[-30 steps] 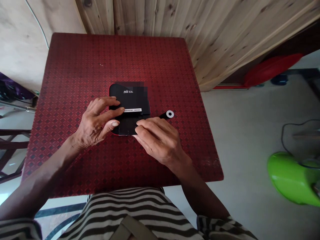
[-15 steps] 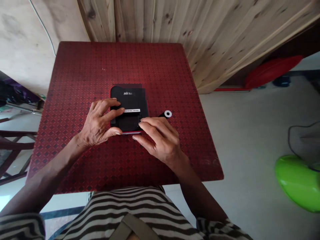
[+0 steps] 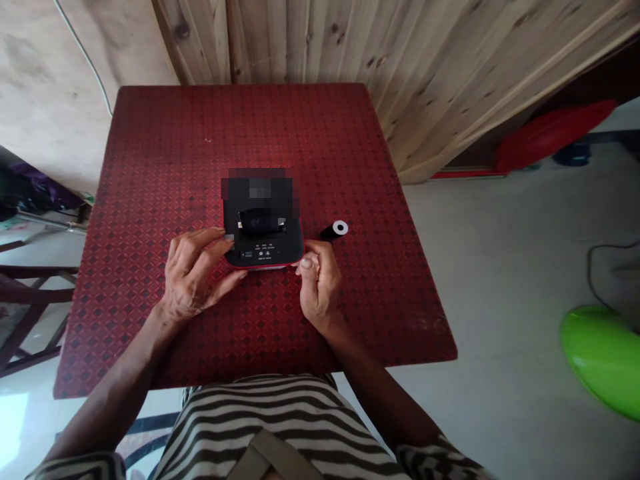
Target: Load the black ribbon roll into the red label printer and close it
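A small black and red receipt printer (image 3: 265, 257) rests on the table, its front panel bearing rows of white icons. Behind that panel is a dark opening (image 3: 261, 222) with something shiny in it that I cannot make out. The printer's rear part is blurred. My left hand (image 3: 193, 270) grips the left front corner, fingertips on the left edge and thumb at the front. My right hand (image 3: 320, 277) is closed at the right front corner, its curled fingers partly hidden. Just right of the printer lies a black paper roll (image 3: 339, 229) with a white end.
A red patterned cloth covers the square table (image 3: 280, 133). Wooden planks (image 3: 310, 47) form the wall behind it. On the left stands a dark wooden chair (image 3: 35, 293). A bright green rounded object (image 3: 600, 353) sits on the floor at the right.
The printer's front now shows the icon panel, where a dark recess below a white strip was before. My right hand has moved from the recess to the right corner, its fingers curling in.
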Demonstrator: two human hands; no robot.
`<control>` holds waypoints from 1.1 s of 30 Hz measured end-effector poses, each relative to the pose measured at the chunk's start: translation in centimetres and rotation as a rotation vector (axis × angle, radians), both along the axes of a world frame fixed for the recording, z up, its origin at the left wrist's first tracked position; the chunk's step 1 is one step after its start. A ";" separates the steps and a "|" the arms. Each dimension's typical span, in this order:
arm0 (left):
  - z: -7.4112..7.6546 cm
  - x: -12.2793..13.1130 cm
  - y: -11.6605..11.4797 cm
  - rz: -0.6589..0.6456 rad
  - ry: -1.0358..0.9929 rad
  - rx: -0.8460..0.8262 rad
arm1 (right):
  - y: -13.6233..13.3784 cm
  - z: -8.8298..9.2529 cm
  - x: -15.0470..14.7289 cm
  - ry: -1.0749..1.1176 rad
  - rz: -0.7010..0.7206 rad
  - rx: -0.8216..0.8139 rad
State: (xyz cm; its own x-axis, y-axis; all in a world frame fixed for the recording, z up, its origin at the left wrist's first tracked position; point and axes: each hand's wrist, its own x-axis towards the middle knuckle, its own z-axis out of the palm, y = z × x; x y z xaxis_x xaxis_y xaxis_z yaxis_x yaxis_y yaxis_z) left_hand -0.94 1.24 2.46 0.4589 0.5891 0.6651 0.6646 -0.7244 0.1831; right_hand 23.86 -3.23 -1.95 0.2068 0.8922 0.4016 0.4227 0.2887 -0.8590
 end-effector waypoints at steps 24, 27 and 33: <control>0.5 0.6 -0.4 0.057 -0.034 -0.105 | -0.4 0.4 0.3 -0.160 0.025 0.023; -0.2 0.6 -0.3 0.045 -0.075 -0.131 | -0.5 1.3 0.9 -0.197 -0.010 0.059; -1.4 0.8 -0.2 0.017 -0.126 -0.120 | 3.9 7.0 2.6 -0.508 -0.015 0.236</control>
State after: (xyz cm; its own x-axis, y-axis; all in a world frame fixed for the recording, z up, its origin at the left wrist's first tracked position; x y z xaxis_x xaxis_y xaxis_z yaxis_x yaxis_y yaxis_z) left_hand -0.17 1.00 1.07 0.3656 0.6747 0.6412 0.6427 -0.6813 0.3504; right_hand 26.47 0.68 5.04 -0.0533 0.7643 0.6427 0.7723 0.4395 -0.4586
